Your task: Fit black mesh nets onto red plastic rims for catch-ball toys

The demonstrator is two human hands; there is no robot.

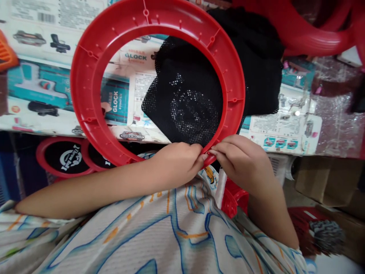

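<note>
A large red plastic ring (234,82) is held up in front of me, its ribbed hollow side with small pegs facing me. At its near edge my left hand (186,161) is closed, pinching the rim between thumb and fingers. Right beside it, my right hand (245,161) is also closed, with its fingertips pressed on the same stretch of rim. Whether a small piece sits between the fingertips, I cannot make out. Through the ring's opening, black mesh fabric (188,83) shows, lying on the printed cardboard; more of it spreads out beyond the ring on the right.
Printed toy-gun cardboard (40,110) covers the work surface. More red rings (319,42) lie at the far right, and an orange plastic piece (6,53) at the left edge. Below the surface are black discs with red rims (68,158), red plastic parts (235,196) and cardboard boxes (322,182).
</note>
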